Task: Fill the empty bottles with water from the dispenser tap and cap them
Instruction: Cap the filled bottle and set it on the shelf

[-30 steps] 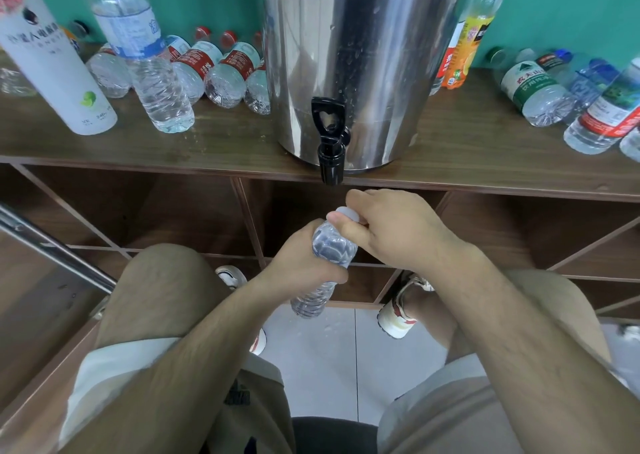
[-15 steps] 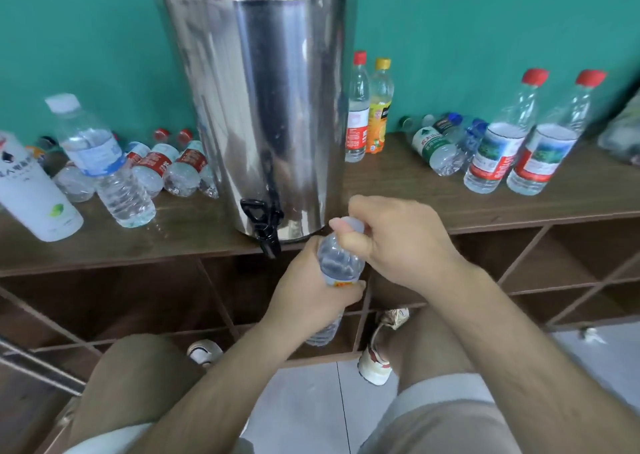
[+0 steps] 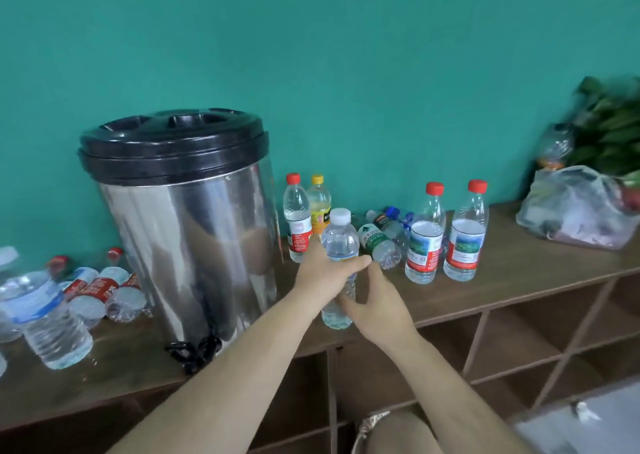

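Note:
A small clear water bottle (image 3: 340,242) with a white cap stands upright over the wooden shelf top (image 3: 512,277), just right of the steel dispenser (image 3: 187,245). My left hand (image 3: 323,273) is wrapped around its middle. My right hand (image 3: 379,306) sits low beside the bottle's base with its fingers spread, its thumb close to the bottle. Whether the base rests on the wood I cannot tell. The dispenser's black tap (image 3: 194,349) hangs over the shelf edge, left of and below both hands.
Two red-capped labelled bottles (image 3: 424,245) (image 3: 465,242) stand to the right, with bottles lying (image 3: 381,244) behind. A red-capped (image 3: 297,221) and a yellow-capped bottle (image 3: 320,204) stand by the wall. Several bottles lie at left (image 3: 100,287). A plastic bag (image 3: 581,207) sits far right.
The bottle has gone from under the tap up and right to the shelf top. My right hand has left the cap and dropped beside the base. The view has tilted up.

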### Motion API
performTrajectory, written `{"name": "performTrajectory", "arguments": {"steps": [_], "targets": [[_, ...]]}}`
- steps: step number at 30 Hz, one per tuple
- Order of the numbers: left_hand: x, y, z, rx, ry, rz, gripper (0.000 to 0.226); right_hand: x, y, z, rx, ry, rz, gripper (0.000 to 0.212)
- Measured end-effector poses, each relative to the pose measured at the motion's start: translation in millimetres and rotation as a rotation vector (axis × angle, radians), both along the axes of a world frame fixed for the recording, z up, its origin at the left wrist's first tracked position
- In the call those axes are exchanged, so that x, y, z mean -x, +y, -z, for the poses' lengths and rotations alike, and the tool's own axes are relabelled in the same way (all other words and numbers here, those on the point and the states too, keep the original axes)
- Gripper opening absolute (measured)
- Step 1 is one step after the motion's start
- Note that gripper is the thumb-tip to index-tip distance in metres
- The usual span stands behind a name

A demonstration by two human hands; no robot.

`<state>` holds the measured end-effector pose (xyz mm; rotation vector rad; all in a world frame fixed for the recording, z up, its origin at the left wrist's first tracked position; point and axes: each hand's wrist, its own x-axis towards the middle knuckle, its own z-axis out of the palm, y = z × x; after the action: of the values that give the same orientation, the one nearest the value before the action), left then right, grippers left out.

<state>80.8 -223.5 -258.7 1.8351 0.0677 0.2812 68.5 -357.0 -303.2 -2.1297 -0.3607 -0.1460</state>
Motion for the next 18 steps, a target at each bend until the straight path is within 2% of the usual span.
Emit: {"name": "performTrajectory", "arguments": {"steps": [5, 10, 13, 18], "targets": [[-31.6, -6.6, 15.0, -0.076, 0.002, -0.051, 0.057, -32.2, 14.2, 13.1, -0.014, -0.048, 0.113, 0.049], [-63.3, -5.6, 16.6, -0.227, 0.035, -0.15, 0.063, -67.2, 28.4, 14.4, -0.003, 0.001, 0.158, 0.039], [-77.0, -4.9, 17.3, -0.311, 0.03, -0.266, 0.059, -91.0, 35.8, 10.2, -0.014, 0.043, 0.213, 0.031], [-92.6, -3.7, 25.2, -0.267, -0.022, -0.238, 0.037, -126.3, 45.2, 3.3, -0.018, 0.107, 0.247, 0.024]]}}
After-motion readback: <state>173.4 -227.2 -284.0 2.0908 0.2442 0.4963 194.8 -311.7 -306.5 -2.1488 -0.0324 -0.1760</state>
